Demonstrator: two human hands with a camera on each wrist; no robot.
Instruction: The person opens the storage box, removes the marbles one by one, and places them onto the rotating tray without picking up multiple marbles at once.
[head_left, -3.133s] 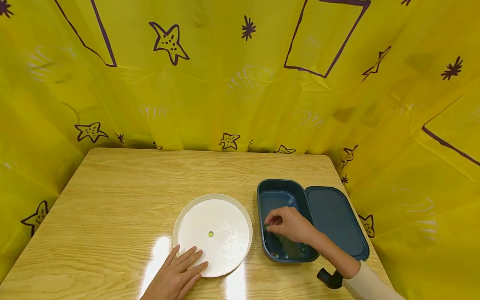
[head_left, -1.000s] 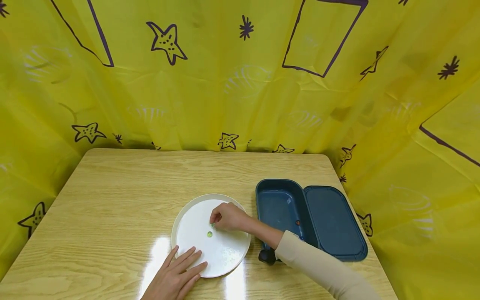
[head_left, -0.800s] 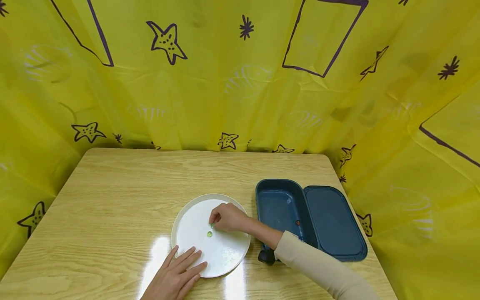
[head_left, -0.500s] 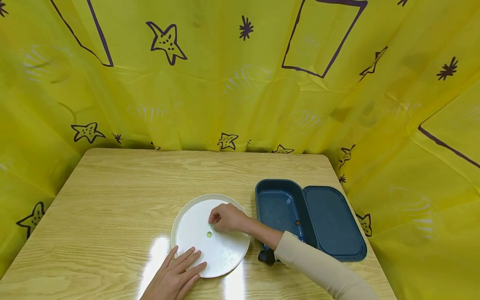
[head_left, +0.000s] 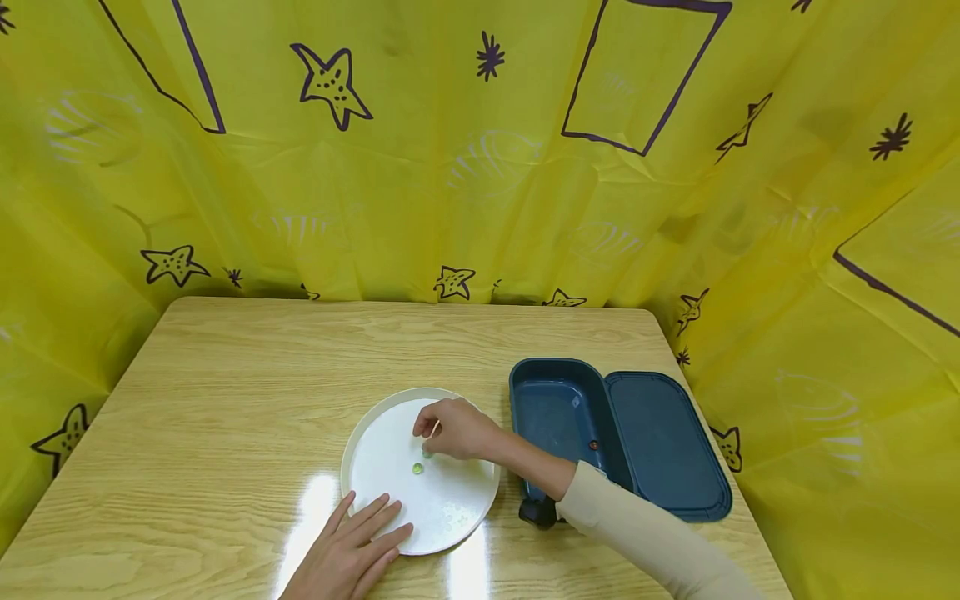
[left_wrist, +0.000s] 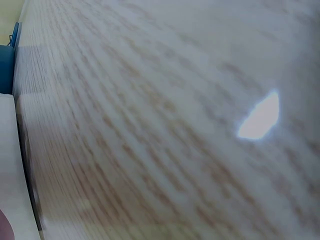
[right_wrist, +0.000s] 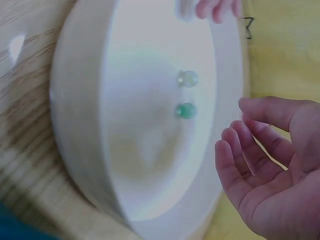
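Observation:
A round white tray (head_left: pixel 457 504) with a raised rim lies at the front of the table. Two small glass marbles rest side by side in it: a pale yellow-green marble (head_left: pixel 417 468) and a green marble (right_wrist: pixel 186 110). My right hand (head_left: pixel 456 429) hovers just over the green marble with fingers loosely bent and thumb apart from the fingertips; the right wrist view shows nothing between them. My left hand (head_left: pixel 348 546) lies on the tray's near-left side, its fingers spread and straight across the rim.
Right of the tray stands a dark blue box (head_left: pixel 551 417) with a reddish-brown marble (head_left: pixel 594 446) inside; the right forearm covers its near end. Its flat lid (head_left: pixel 667 450) lies alongside. A yellow patterned curtain (head_left: pixel 405 183) hangs behind the wooden table (head_left: pixel 247 383).
My right hand has gone from the box to the tray with a green marble, set it down beside the other one, and let go, lifting slightly. My left hand has stayed in place.

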